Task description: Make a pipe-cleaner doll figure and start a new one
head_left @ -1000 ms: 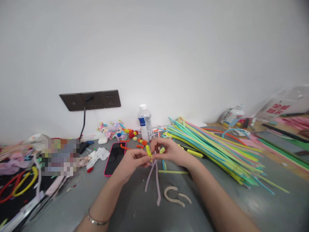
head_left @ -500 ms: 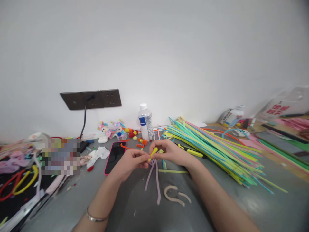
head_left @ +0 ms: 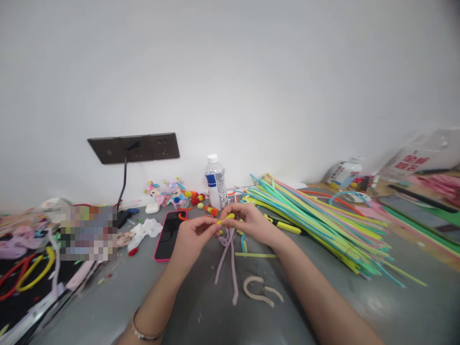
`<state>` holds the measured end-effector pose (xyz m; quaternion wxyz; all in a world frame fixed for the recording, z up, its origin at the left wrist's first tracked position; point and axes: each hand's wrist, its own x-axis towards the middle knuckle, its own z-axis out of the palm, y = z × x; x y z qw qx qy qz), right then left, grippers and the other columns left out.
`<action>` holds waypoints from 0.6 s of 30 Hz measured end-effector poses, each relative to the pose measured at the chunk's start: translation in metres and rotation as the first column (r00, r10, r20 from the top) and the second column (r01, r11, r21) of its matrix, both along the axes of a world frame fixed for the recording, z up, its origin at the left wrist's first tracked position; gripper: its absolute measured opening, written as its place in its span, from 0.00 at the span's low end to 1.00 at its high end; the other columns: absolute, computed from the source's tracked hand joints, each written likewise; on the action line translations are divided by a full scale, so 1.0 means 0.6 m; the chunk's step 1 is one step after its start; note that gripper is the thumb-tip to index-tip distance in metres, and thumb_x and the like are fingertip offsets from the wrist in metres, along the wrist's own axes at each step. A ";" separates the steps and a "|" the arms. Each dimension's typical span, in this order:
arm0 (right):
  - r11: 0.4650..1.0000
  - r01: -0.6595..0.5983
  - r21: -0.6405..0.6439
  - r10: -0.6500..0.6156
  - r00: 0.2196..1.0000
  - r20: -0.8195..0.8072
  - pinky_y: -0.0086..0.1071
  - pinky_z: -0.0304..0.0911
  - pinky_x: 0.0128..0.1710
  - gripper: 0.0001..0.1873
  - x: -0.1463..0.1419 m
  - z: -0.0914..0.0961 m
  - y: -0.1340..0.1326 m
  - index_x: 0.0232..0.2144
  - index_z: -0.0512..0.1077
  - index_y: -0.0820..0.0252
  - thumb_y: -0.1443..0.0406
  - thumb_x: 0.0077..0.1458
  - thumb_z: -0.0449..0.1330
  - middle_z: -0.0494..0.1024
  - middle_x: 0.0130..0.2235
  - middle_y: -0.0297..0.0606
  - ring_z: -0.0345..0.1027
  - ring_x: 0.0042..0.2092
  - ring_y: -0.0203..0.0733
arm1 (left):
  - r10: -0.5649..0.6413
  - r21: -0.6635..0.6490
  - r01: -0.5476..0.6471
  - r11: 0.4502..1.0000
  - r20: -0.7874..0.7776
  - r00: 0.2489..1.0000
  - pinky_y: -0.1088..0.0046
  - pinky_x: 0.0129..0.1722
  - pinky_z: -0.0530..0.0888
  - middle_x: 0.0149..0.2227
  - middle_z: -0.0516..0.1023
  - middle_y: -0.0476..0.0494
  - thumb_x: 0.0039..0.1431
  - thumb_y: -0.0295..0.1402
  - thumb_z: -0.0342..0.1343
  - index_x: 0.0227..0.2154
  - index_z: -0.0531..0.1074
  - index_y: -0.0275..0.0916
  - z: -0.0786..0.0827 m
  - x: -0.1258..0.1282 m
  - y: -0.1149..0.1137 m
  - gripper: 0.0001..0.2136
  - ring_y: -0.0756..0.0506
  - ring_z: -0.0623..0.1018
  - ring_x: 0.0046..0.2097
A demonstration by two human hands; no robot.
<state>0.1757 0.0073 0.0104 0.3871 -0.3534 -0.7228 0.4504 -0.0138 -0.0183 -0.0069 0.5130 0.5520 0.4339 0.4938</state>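
Observation:
My left hand (head_left: pixel 192 235) and my right hand (head_left: pixel 247 221) meet over the grey table (head_left: pixel 201 306), both pinching a short yellow pipe cleaner piece (head_left: pixel 225 218) held between their fingertips. A lilac pipe cleaner (head_left: pixel 230 261) hangs down from below my fingers and trails toward me on the table. A bracelet circles my left wrist. Just beneath my hands lie a blue scrap and a thin yellow-green strip (head_left: pixel 255 255).
A large bundle of coloured pipe cleaners (head_left: pixel 323 225) fans out to the right. A phone in a pink case (head_left: pixel 171 228), a water bottle (head_left: pixel 215 184), small plush toys (head_left: pixel 168 194) and a wall socket strip (head_left: pixel 133 147) lie behind. Beige curved pieces (head_left: pixel 257 290) rest near me.
The yellow piece has turned from upright to nearly level between my fingertips. Both hands have lifted slightly and stayed together.

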 end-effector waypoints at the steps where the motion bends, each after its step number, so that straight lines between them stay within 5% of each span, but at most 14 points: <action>1: 1.000 0.005 -0.010 -0.005 1.000 -0.006 0.32 0.60 0.36 0.15 -0.001 0.002 -0.001 0.31 0.77 0.61 0.54 0.53 0.65 0.78 0.33 0.37 0.68 0.35 0.39 | 0.011 0.019 -0.011 1.000 0.002 1.000 0.66 0.37 0.81 0.29 0.83 0.45 0.47 0.37 0.67 0.28 0.81 0.36 0.001 0.001 -0.002 0.09 0.44 0.82 0.31; 11: 0.982 -0.071 -0.173 0.040 0.983 -0.177 0.29 0.59 0.30 0.18 -0.010 -0.001 -0.003 0.30 0.74 0.61 0.53 0.48 0.69 0.74 0.30 0.33 0.64 0.30 0.34 | -0.006 0.107 0.017 0.994 -0.103 0.995 0.70 0.33 0.78 0.28 0.82 0.46 0.50 0.36 0.62 0.27 0.80 0.36 0.017 -0.007 0.002 0.08 0.46 0.79 0.30; 14: 0.984 -0.073 -0.164 0.048 0.987 -0.151 0.30 0.61 0.32 0.19 -0.013 -0.015 0.007 0.35 0.74 0.60 0.53 0.47 0.69 0.75 0.34 0.35 0.66 0.32 0.35 | -0.025 0.118 0.059 0.991 -0.271 0.962 0.72 0.31 0.74 0.28 0.80 0.46 0.51 0.37 0.61 0.27 0.78 0.36 0.013 -0.024 0.015 0.09 0.47 0.77 0.30; 18: 0.986 0.078 -0.149 -0.102 0.982 -0.161 0.32 0.64 0.34 0.21 -0.007 -0.031 0.024 0.39 0.73 0.58 0.53 0.47 0.68 0.76 0.36 0.36 0.69 0.34 0.38 | 0.018 0.191 0.113 0.975 -0.575 0.818 0.74 0.31 0.67 0.26 0.76 0.50 0.52 0.32 0.56 0.24 0.73 0.38 0.008 -0.045 0.023 0.05 0.49 0.71 0.29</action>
